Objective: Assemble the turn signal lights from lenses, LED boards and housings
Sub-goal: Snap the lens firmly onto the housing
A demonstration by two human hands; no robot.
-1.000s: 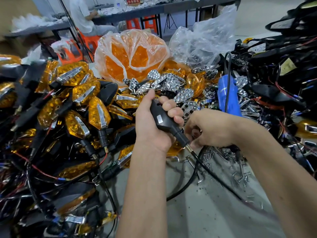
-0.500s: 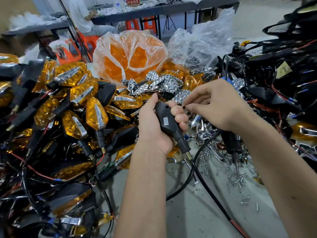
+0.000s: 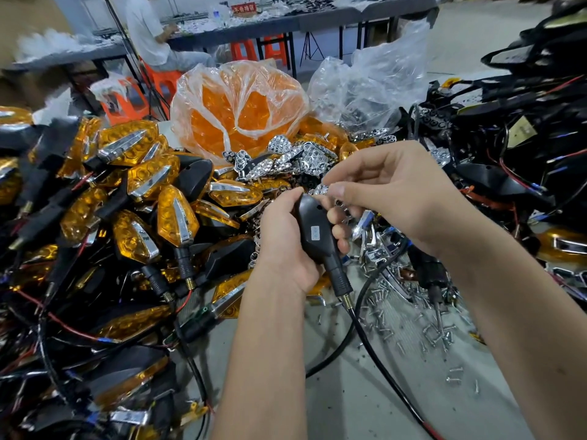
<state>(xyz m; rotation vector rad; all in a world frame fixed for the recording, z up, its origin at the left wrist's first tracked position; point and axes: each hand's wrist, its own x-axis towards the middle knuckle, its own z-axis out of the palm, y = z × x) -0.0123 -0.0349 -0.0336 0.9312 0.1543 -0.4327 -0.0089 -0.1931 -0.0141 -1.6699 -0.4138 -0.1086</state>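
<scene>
My left hand [image 3: 286, 239] grips a black turn signal housing [image 3: 313, 228] by its body, back side up, stem and black cable trailing toward me. My right hand [image 3: 390, 198] pinches a small chrome reflector piece [image 3: 322, 189] at the housing's top end, thumb and fingers curled on it. Behind the hands lies a heap of chrome reflector pieces [image 3: 295, 157]. A clear bag of orange lenses [image 3: 238, 112] stands further back. Finished amber-lensed signals [image 3: 143, 192] are piled at the left.
Black housings with wires [image 3: 524, 147] are heaped at the right. Loose screws [image 3: 409, 315] are scattered on the grey table right of my arms, near a black screwdriver [image 3: 432, 277]. A crumpled clear bag [image 3: 371, 87] sits behind. A person sits at a far table [image 3: 152, 36].
My right hand rose from the housing's stem up to the reflector heap, then came back to the housing's top pinching a chrome piece. My left hand kept hold of the housing.
</scene>
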